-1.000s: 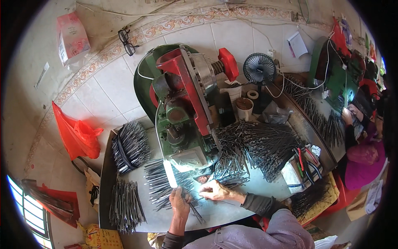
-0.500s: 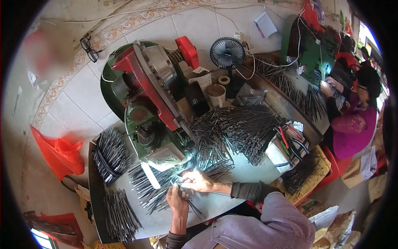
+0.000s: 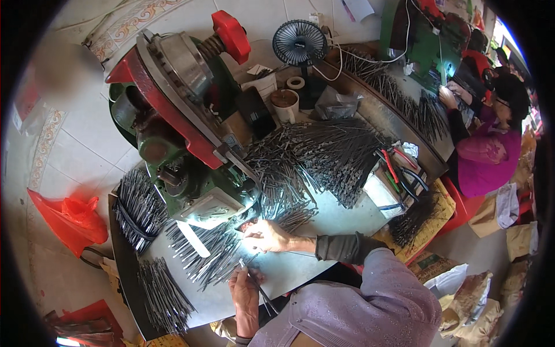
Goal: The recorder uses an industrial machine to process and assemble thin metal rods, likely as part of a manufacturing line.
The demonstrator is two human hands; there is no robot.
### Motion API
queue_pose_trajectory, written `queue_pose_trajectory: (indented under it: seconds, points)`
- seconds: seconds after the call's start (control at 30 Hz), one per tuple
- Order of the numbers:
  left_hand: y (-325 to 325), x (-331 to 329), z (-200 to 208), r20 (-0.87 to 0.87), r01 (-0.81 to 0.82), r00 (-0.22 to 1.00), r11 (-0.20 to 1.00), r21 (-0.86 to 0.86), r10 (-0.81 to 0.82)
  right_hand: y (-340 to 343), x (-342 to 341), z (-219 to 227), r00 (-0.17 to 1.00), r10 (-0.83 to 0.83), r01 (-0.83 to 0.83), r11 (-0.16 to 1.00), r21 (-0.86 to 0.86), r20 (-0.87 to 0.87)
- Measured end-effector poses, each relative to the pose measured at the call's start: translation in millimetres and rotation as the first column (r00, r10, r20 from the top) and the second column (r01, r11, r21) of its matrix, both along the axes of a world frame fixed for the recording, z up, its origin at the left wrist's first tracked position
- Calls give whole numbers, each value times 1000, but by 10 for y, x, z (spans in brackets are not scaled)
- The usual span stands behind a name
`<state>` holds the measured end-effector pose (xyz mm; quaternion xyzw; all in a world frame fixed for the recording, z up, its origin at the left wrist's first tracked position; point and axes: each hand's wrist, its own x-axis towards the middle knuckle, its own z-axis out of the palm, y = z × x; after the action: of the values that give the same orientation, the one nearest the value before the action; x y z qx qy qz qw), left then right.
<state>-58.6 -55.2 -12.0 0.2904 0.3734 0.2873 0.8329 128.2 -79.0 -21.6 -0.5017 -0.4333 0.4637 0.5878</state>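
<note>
My left hand [image 3: 244, 287], low in front of the table edge, is closed around a few thin dark wires [image 3: 265, 298] that slant down to the right. My right hand [image 3: 267, 236] is pinched in the bright light just under the head of a green and red press machine [image 3: 199, 209]. A thin dark line, seemingly a wire, runs from it along the underside of my wrist; its tip is lost in glare. Beneath and left of the hands lies a spread of dark wires [image 3: 202, 254] with shiny ends. A small reddish patch shows beside my right fingertips.
Wire bundles [image 3: 165, 298] lie at the left, and a large heap [image 3: 341, 156] lies behind my right arm. A box with pliers [image 3: 399, 179], a mug [image 3: 285, 104], a phone [image 3: 255, 113] and a fan [image 3: 299, 43] stand beyond. Another person [image 3: 485, 144] works at the far right.
My hands have drawn apart: the left is lower, while the right stays up by the machine. The whole view has shifted, so the machine appears higher and further left.
</note>
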Motion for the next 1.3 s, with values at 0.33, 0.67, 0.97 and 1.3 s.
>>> queue_pose_trajectory:
  seconds: [0.33,0.67,0.97,1.3]
  points:
    - [133,-465,198,-217,130,973,968,213,-83,-9,13,-42,993,11,-10,1000,12,-121]
    - [44,-415,148,-9,-1,1000,997,81,2,-19,-31,-37,999,37,-37,999,25,36]
    - [257,76,128,49,-87,996,977,192,79,-16,-47,48,999,-11,8,997,73,39]
    - [288,455,87,-44,36,999,932,361,-21,-33,10,6,997,-59,54,995,88,49]
